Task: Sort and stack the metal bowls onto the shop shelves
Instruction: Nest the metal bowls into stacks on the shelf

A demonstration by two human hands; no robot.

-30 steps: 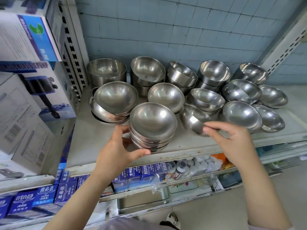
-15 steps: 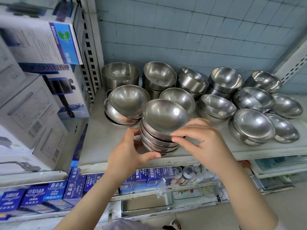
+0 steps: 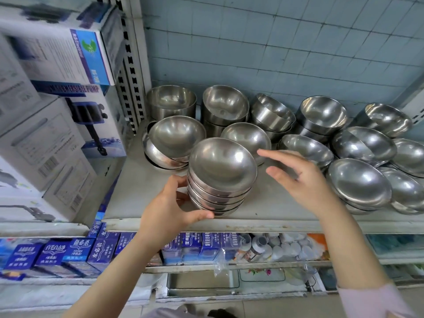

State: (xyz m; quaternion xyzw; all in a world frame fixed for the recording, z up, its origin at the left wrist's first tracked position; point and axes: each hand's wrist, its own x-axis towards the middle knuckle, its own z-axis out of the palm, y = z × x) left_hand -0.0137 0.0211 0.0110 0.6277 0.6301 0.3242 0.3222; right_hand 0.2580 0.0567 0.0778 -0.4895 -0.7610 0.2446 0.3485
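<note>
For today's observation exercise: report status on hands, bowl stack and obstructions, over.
Left hand grips front bowl stack. Right hand open beside it. Other bowls crowd close behind.

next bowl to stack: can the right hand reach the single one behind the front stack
Probably yes: the right hand is open and empty, fingertips close beside that single bowl, nothing between them; the left hand holds the front stack from its left.

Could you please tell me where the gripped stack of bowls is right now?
Head view, centre: the bowl stack stands at the shelf front, the left hand gripping its left side.
</note>
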